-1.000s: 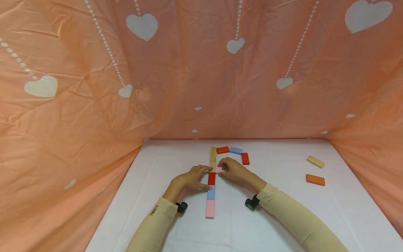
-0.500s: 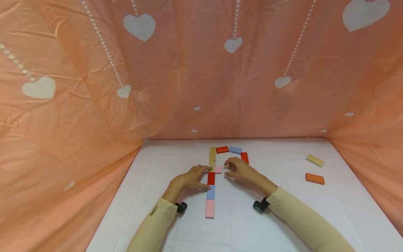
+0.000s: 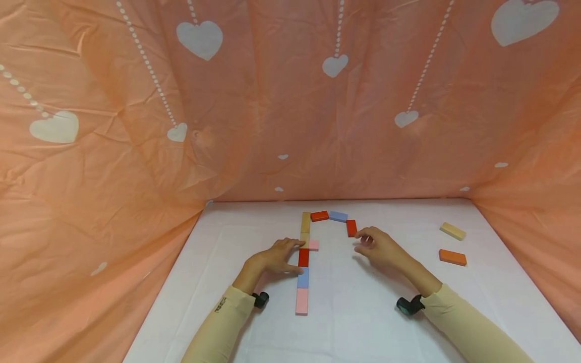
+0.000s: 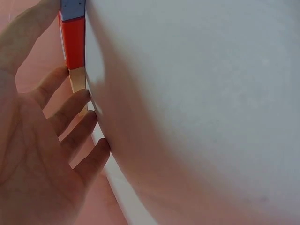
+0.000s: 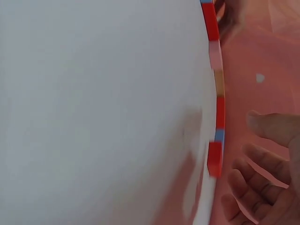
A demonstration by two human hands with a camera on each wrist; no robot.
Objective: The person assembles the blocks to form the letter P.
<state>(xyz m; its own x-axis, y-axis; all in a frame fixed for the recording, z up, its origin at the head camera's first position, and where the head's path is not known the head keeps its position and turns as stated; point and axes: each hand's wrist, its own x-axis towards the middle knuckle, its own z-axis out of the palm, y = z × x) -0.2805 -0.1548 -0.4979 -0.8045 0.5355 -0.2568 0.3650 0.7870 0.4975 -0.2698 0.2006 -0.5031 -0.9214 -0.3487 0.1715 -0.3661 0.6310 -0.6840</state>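
Observation:
A straight column of flat blocks runs down the white table: two plain wooden blocks (image 3: pixel 306 222), a red block (image 3: pixel 303 257), a blue block (image 3: pixel 303 278) and a pink block (image 3: pixel 301 301). My left hand (image 3: pixel 274 256) lies beside it, forefinger at the lower wooden block and thumb at the blue one. To the column's right side a small pink block (image 3: pixel 313 245) is joined. From its top an arc leads right: red block (image 3: pixel 320 216), blue block (image 3: pixel 338 216), red block (image 3: pixel 351 228). Close by that last one hovers my right hand (image 3: pixel 383 248), holding nothing, fingers loosely bent.
Apart on the right side of the white table (image 3: pixel 363 327) lie a plain wooden block (image 3: pixel 452 231) and an orange block (image 3: pixel 452 257). An orange curtain (image 3: pixel 254 126) with white hearts encloses the back and sides.
My right hand has let go of the small pink block beside the column and moved right, past the arc's end. The left hand has stayed in place.

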